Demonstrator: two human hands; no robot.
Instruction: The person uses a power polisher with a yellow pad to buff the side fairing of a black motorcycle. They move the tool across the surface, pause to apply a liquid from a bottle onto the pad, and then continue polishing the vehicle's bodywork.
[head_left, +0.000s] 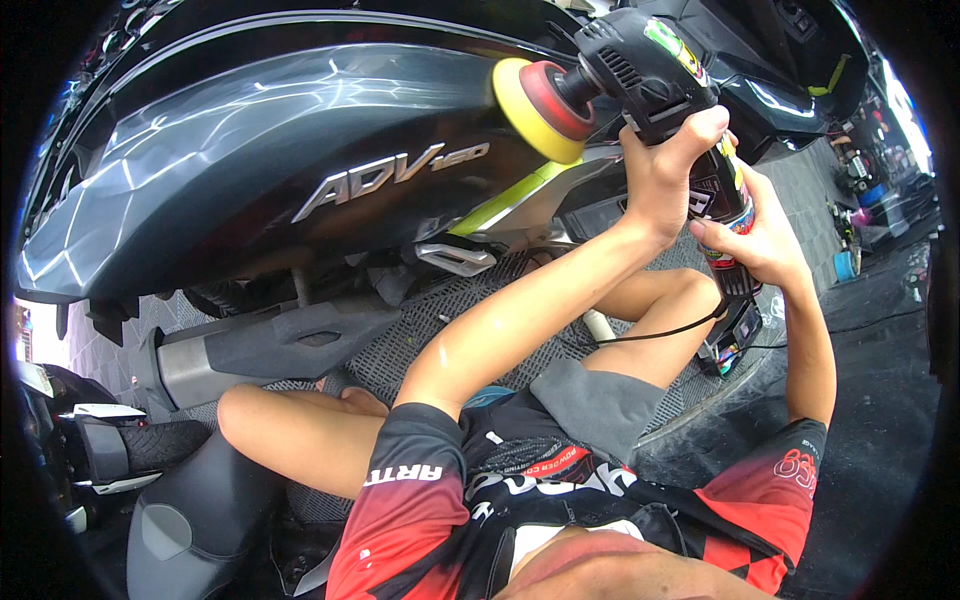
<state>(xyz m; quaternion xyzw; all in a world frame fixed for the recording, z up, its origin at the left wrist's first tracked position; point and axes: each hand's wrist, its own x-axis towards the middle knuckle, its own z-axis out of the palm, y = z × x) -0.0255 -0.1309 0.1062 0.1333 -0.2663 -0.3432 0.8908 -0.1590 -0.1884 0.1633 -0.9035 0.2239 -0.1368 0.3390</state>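
Note:
A black polisher (645, 71) with a yellow and red foam pad (536, 112) is held in both hands. My left hand (667, 169) wraps around its neck, just below the head. Lower down, my right hand (765, 232) grips its handle, from which a black cord runs. The pad lies tilted on or very close to the glossy dark side panel (262, 112) of a scooter, right of a silver model emblem (390, 176); contact along its edge is hard to tell. Light reflections and fine marks show on the panel.
The scooter's exhaust muffler (262, 360) and folded footpeg (456, 259) lie below the panel. A detached-looking seat (195, 517) and a tyre (165, 442) are at lower left. Cords cross near my bent legs above the grated floor tiles (442, 345). Bottles and tools stand at far right.

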